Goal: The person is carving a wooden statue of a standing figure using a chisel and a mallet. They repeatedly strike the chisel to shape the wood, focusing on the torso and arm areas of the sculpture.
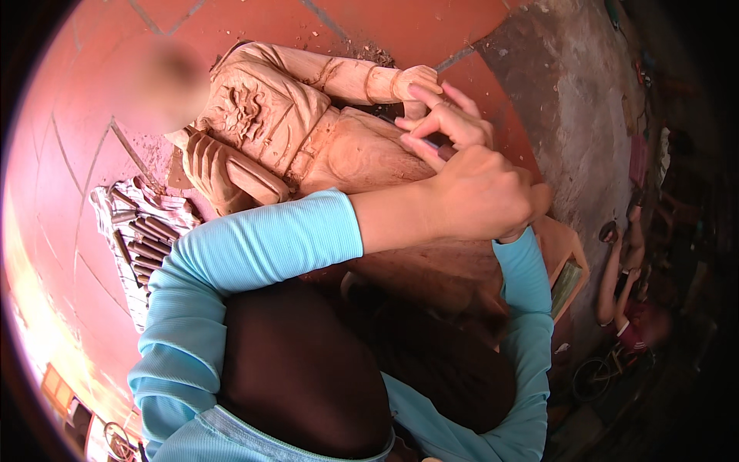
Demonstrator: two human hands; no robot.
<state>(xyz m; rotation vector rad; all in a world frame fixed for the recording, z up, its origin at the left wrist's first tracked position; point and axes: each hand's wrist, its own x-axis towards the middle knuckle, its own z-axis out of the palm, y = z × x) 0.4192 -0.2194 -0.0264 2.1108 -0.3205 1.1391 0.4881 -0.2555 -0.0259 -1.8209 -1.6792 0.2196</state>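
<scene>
Carved wooden figure (300,135): lies on the red floor (416,31), base toward the floor's right edge, probably laid flat for steadiness.
Left hand (489,192): grip clenched; contents hidden.
Right hand (462,127): fingers bend beside the figure's carved hand (418,79); cannot tell what they grasp.
Tool handles (152,233): grouped on striped cloth (134,299), likely for easy reach.

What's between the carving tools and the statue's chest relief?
The statue's carved wooden hand, plus striped cloth and red floor, in the head view.
</scene>
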